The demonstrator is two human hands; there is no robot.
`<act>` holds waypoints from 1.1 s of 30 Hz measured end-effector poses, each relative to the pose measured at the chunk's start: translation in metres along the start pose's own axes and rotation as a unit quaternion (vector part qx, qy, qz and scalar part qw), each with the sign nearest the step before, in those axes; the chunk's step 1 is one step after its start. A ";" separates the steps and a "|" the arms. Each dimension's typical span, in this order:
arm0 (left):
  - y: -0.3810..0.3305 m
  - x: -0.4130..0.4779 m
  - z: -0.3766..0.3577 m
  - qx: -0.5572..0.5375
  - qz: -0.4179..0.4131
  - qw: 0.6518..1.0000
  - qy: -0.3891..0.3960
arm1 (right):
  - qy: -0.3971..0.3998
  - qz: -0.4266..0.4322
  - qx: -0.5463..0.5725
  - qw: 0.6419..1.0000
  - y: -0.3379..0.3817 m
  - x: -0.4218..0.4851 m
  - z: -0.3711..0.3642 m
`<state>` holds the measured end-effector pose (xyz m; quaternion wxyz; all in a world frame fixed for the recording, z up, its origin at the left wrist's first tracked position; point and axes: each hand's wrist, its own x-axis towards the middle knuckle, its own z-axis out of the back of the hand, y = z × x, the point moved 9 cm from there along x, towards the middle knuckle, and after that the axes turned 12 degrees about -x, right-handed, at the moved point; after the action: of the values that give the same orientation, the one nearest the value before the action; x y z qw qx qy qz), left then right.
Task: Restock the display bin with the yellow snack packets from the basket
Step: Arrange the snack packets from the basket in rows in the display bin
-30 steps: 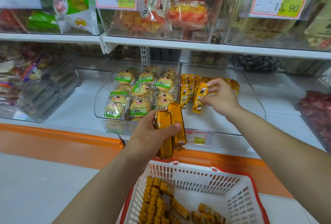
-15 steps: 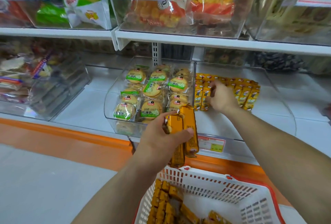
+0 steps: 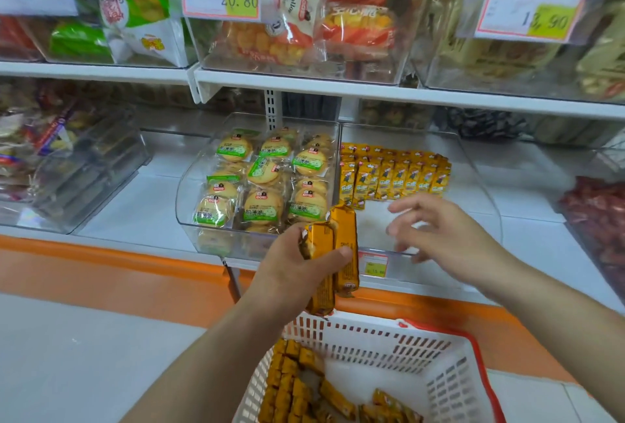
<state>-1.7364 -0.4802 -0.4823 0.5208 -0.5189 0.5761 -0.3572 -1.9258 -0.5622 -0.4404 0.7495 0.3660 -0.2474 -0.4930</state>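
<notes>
My left hand (image 3: 297, 263) grips a small bunch of yellow snack packets (image 3: 340, 253), held upright in front of the shelf edge. My right hand (image 3: 436, 233) hovers empty with spread fingers over the front of the clear display bin (image 3: 483, 192). A row of yellow packets (image 3: 395, 175) stands along the bin's back. Below, the white basket (image 3: 372, 338) with a red rim holds several more yellow packets (image 3: 294, 389), mostly on its left side.
A clear bin of round green-labelled biscuits (image 3: 263, 182) sits just left of the display bin. An upper shelf (image 3: 372, 91) carries bins with price tags 20.80 and 13.90. An orange ledge (image 3: 118, 270) runs under the lower shelf. Red packs (image 3: 595, 213) lie at far right.
My right hand let go of the packets at the bin's back row and drew back toward the front, now empty. My left hand keeps its bunch in much the same place.
</notes>
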 end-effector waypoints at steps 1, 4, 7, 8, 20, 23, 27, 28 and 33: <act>0.001 -0.001 -0.004 0.004 -0.001 1.000 0.007 | 0.015 0.002 0.039 0.999 0.003 -0.015 -0.006; 0.005 -0.004 -0.019 0.023 -0.005 0.999 0.030 | 0.032 0.003 0.093 0.995 0.006 -0.039 -0.017; 0.007 -0.007 -0.033 0.033 -0.009 0.998 0.052 | 0.029 -0.007 0.125 0.992 0.007 -0.042 -0.017; 0.007 -0.009 -0.038 0.032 -0.011 0.998 0.060 | 0.028 -0.002 0.123 0.992 0.008 -0.042 -0.015; 0.010 -0.011 -0.064 0.037 -0.025 0.994 0.098 | 0.028 -0.051 0.145 0.988 -0.019 -0.036 0.008; 0.009 -0.008 -0.058 0.027 -0.018 0.996 0.080 | 0.002 -0.075 0.230 0.970 -0.028 -0.034 0.017; 0.009 -0.006 -0.056 0.011 -0.007 0.998 0.062 | -0.007 -0.085 0.300 0.950 -0.034 -0.032 0.018; 0.007 -0.005 -0.053 0.012 -0.012 0.999 0.041 | 0.002 -0.081 0.307 0.948 -0.034 -0.032 0.015; -0.003 -0.001 -0.035 -0.015 -0.036 0.999 -0.038 | 0.064 -0.034 0.212 0.975 -0.019 -0.036 -0.001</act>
<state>-1.7698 -0.4848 -0.4719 0.5210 -0.5604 0.5424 -0.3468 -1.9500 -0.5336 -0.4562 0.6521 0.5553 -0.2855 -0.4300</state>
